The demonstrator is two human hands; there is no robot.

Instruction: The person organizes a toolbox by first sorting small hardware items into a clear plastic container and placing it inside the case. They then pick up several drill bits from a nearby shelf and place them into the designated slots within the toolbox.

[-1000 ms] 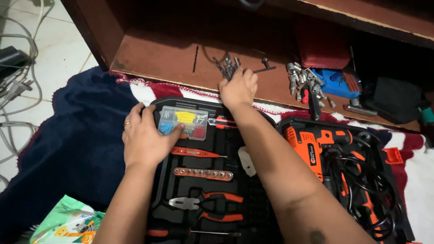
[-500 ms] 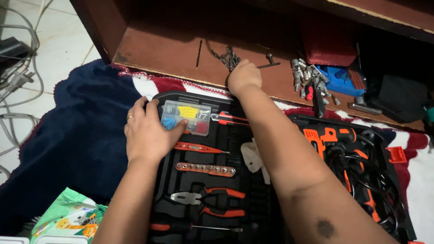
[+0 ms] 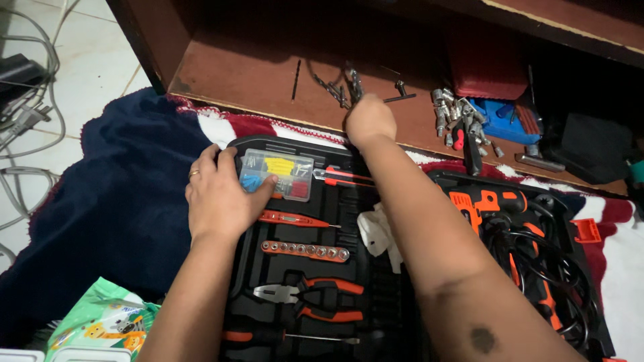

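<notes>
My right hand (image 3: 369,122) is closed around a bundle of metal drill bits (image 3: 353,82) and lifts them off the brown wooden shelf (image 3: 235,77). More drill bits (image 3: 329,87) lie on the shelf just to the left. My left hand (image 3: 218,198) rests flat on the left edge of the black tool case (image 3: 335,275), its thumb touching a small clear box of coloured plugs (image 3: 278,175). Below in the case lie an orange tester screwdriver (image 3: 295,219), a socket rail (image 3: 305,251) and pliers (image 3: 312,295).
An orange drill (image 3: 483,204) with black cable sits in the case's right half. Sockets (image 3: 456,110), a blue holder (image 3: 503,121) and a red pouch (image 3: 486,70) lie on the shelf. A dark blue blanket (image 3: 114,201), cables (image 3: 27,114) and a green packet (image 3: 100,325) are at left.
My right hand closed on the drill bits and raised them slightly off the shelf. The left hand stayed on the case beside the plug box.
</notes>
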